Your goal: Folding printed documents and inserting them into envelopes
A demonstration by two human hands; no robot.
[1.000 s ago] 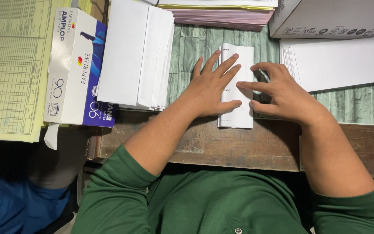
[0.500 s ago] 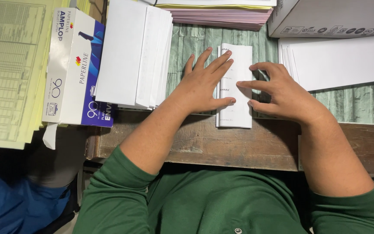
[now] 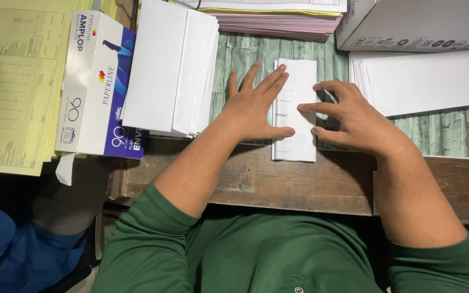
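Note:
A narrow folded white paper (image 3: 299, 81) lies lengthwise on the green wood-patterned table top. My left hand (image 3: 253, 106) rests flat on its left edge with fingers spread, thumb pointing right across the paper. My right hand (image 3: 348, 116) is at the paper's right edge, curled, with index fingertip and thumb touching the sheet. Neither hand lifts the paper; both press on it.
A stack of white envelopes (image 3: 172, 68) lies left of my left hand, on a white and blue envelope box (image 3: 96, 87). Yellow forms (image 3: 12, 81) at far left. Pink and white paper stack (image 3: 278, 19) at the back. White sheets (image 3: 424, 78) and a cardboard box (image 3: 413, 21) at right.
My right hand's fingers have drawn back a little toward the paper's right edge. My left hand stays flat on the paper.

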